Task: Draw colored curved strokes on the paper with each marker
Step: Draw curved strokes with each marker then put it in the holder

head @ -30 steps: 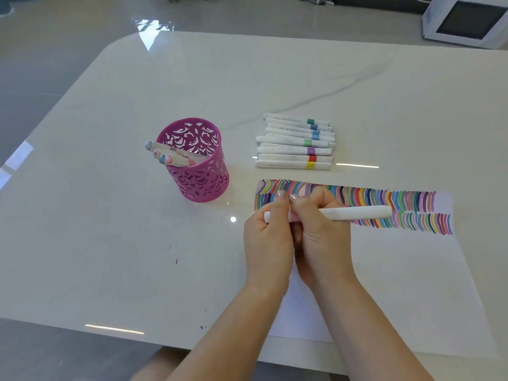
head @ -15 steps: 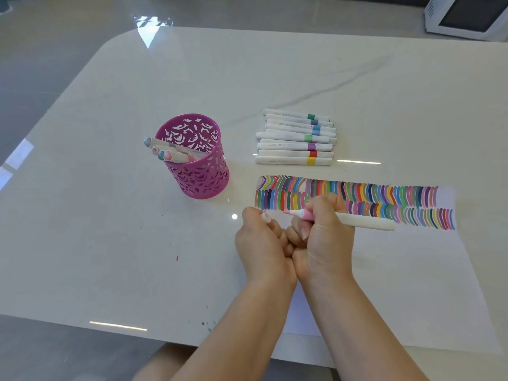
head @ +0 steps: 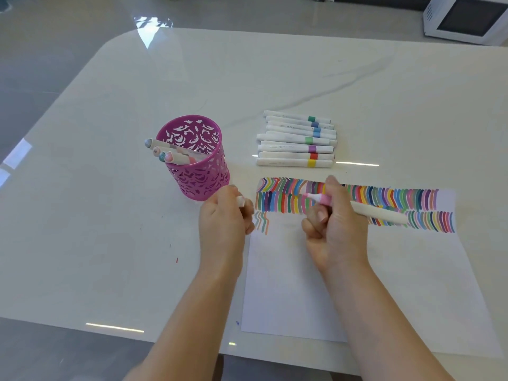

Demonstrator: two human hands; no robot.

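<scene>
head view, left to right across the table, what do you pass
pink pen holder → left hand gripping the cap → right hand gripping the pink marker → white appliance at the far right edge

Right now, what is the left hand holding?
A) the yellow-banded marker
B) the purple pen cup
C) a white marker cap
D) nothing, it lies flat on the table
C: the left hand has its fingers curled round a white cap beside the paper, while the right hand grips the uncapped pink marker with its tip over the coloured strokes.
</scene>
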